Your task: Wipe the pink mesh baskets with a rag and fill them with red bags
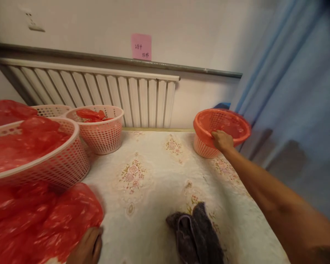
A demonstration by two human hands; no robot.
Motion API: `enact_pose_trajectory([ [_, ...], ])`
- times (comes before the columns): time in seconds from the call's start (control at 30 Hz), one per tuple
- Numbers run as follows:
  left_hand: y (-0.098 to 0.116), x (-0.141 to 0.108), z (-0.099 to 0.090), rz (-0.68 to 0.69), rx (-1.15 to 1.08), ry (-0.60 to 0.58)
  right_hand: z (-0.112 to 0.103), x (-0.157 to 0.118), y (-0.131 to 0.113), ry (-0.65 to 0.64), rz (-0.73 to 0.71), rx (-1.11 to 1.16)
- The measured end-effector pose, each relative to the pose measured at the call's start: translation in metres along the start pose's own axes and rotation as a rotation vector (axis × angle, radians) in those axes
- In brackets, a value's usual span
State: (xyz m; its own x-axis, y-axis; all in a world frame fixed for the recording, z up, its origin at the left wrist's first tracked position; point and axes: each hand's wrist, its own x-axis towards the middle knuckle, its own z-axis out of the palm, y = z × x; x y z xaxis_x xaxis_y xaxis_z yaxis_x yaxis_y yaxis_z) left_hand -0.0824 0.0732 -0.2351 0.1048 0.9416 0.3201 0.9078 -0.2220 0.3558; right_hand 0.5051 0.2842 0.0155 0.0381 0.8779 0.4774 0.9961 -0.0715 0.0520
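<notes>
At the right, my right hand point(223, 140) reaches out and grips the near rim of a small pink plastic basket point(205, 147). A red plastic bag point(202, 126) lines this basket and is folded over its rim. Low on the left, my left hand point(85, 246) is curled closed against a heap of red plastic bags point(68, 216). What its fingers hold, if anything, is hidden. A dark grey cloth point(199, 234) lies crumpled on the table between my hands.
A large basket point(75, 161) and a smaller one point(106, 134), both with red plastic inside, stand at the left. The table has a floral cloth point(154, 176). Behind it are a white radiator point(123, 93) and a pipe; a blue curtain point(299, 121) hangs right.
</notes>
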Motion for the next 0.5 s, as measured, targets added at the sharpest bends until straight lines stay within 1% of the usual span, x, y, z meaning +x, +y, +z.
enact_pose_trajectory([
  [0.1,0.015,0.002,-0.010,-0.023,0.013,-0.056,-0.028,-0.028,-0.034,0.037,-0.067,0.029],
  [0.17,0.025,0.003,-0.016,-0.044,0.017,-0.085,-0.053,-0.053,-0.060,0.059,-0.162,0.082],
  [0.23,0.035,0.003,-0.023,-0.072,0.003,-0.086,-0.078,-0.082,-0.090,0.082,-0.276,0.151],
  [0.27,0.040,0.004,-0.026,-0.095,-0.039,-0.076,-0.091,-0.098,-0.105,0.096,-0.332,0.191],
  [0.33,0.050,0.006,-0.033,-0.180,-0.231,-0.017,-0.114,-0.131,-0.134,0.116,-0.421,0.265],
  [0.4,0.060,0.009,-0.041,-0.316,-0.591,0.011,-0.134,-0.163,-0.159,0.122,-0.501,0.345],
  [0.5,0.077,0.012,-0.060,-0.373,-0.756,-0.007,-0.157,-0.205,-0.189,0.094,-0.602,0.442],
])
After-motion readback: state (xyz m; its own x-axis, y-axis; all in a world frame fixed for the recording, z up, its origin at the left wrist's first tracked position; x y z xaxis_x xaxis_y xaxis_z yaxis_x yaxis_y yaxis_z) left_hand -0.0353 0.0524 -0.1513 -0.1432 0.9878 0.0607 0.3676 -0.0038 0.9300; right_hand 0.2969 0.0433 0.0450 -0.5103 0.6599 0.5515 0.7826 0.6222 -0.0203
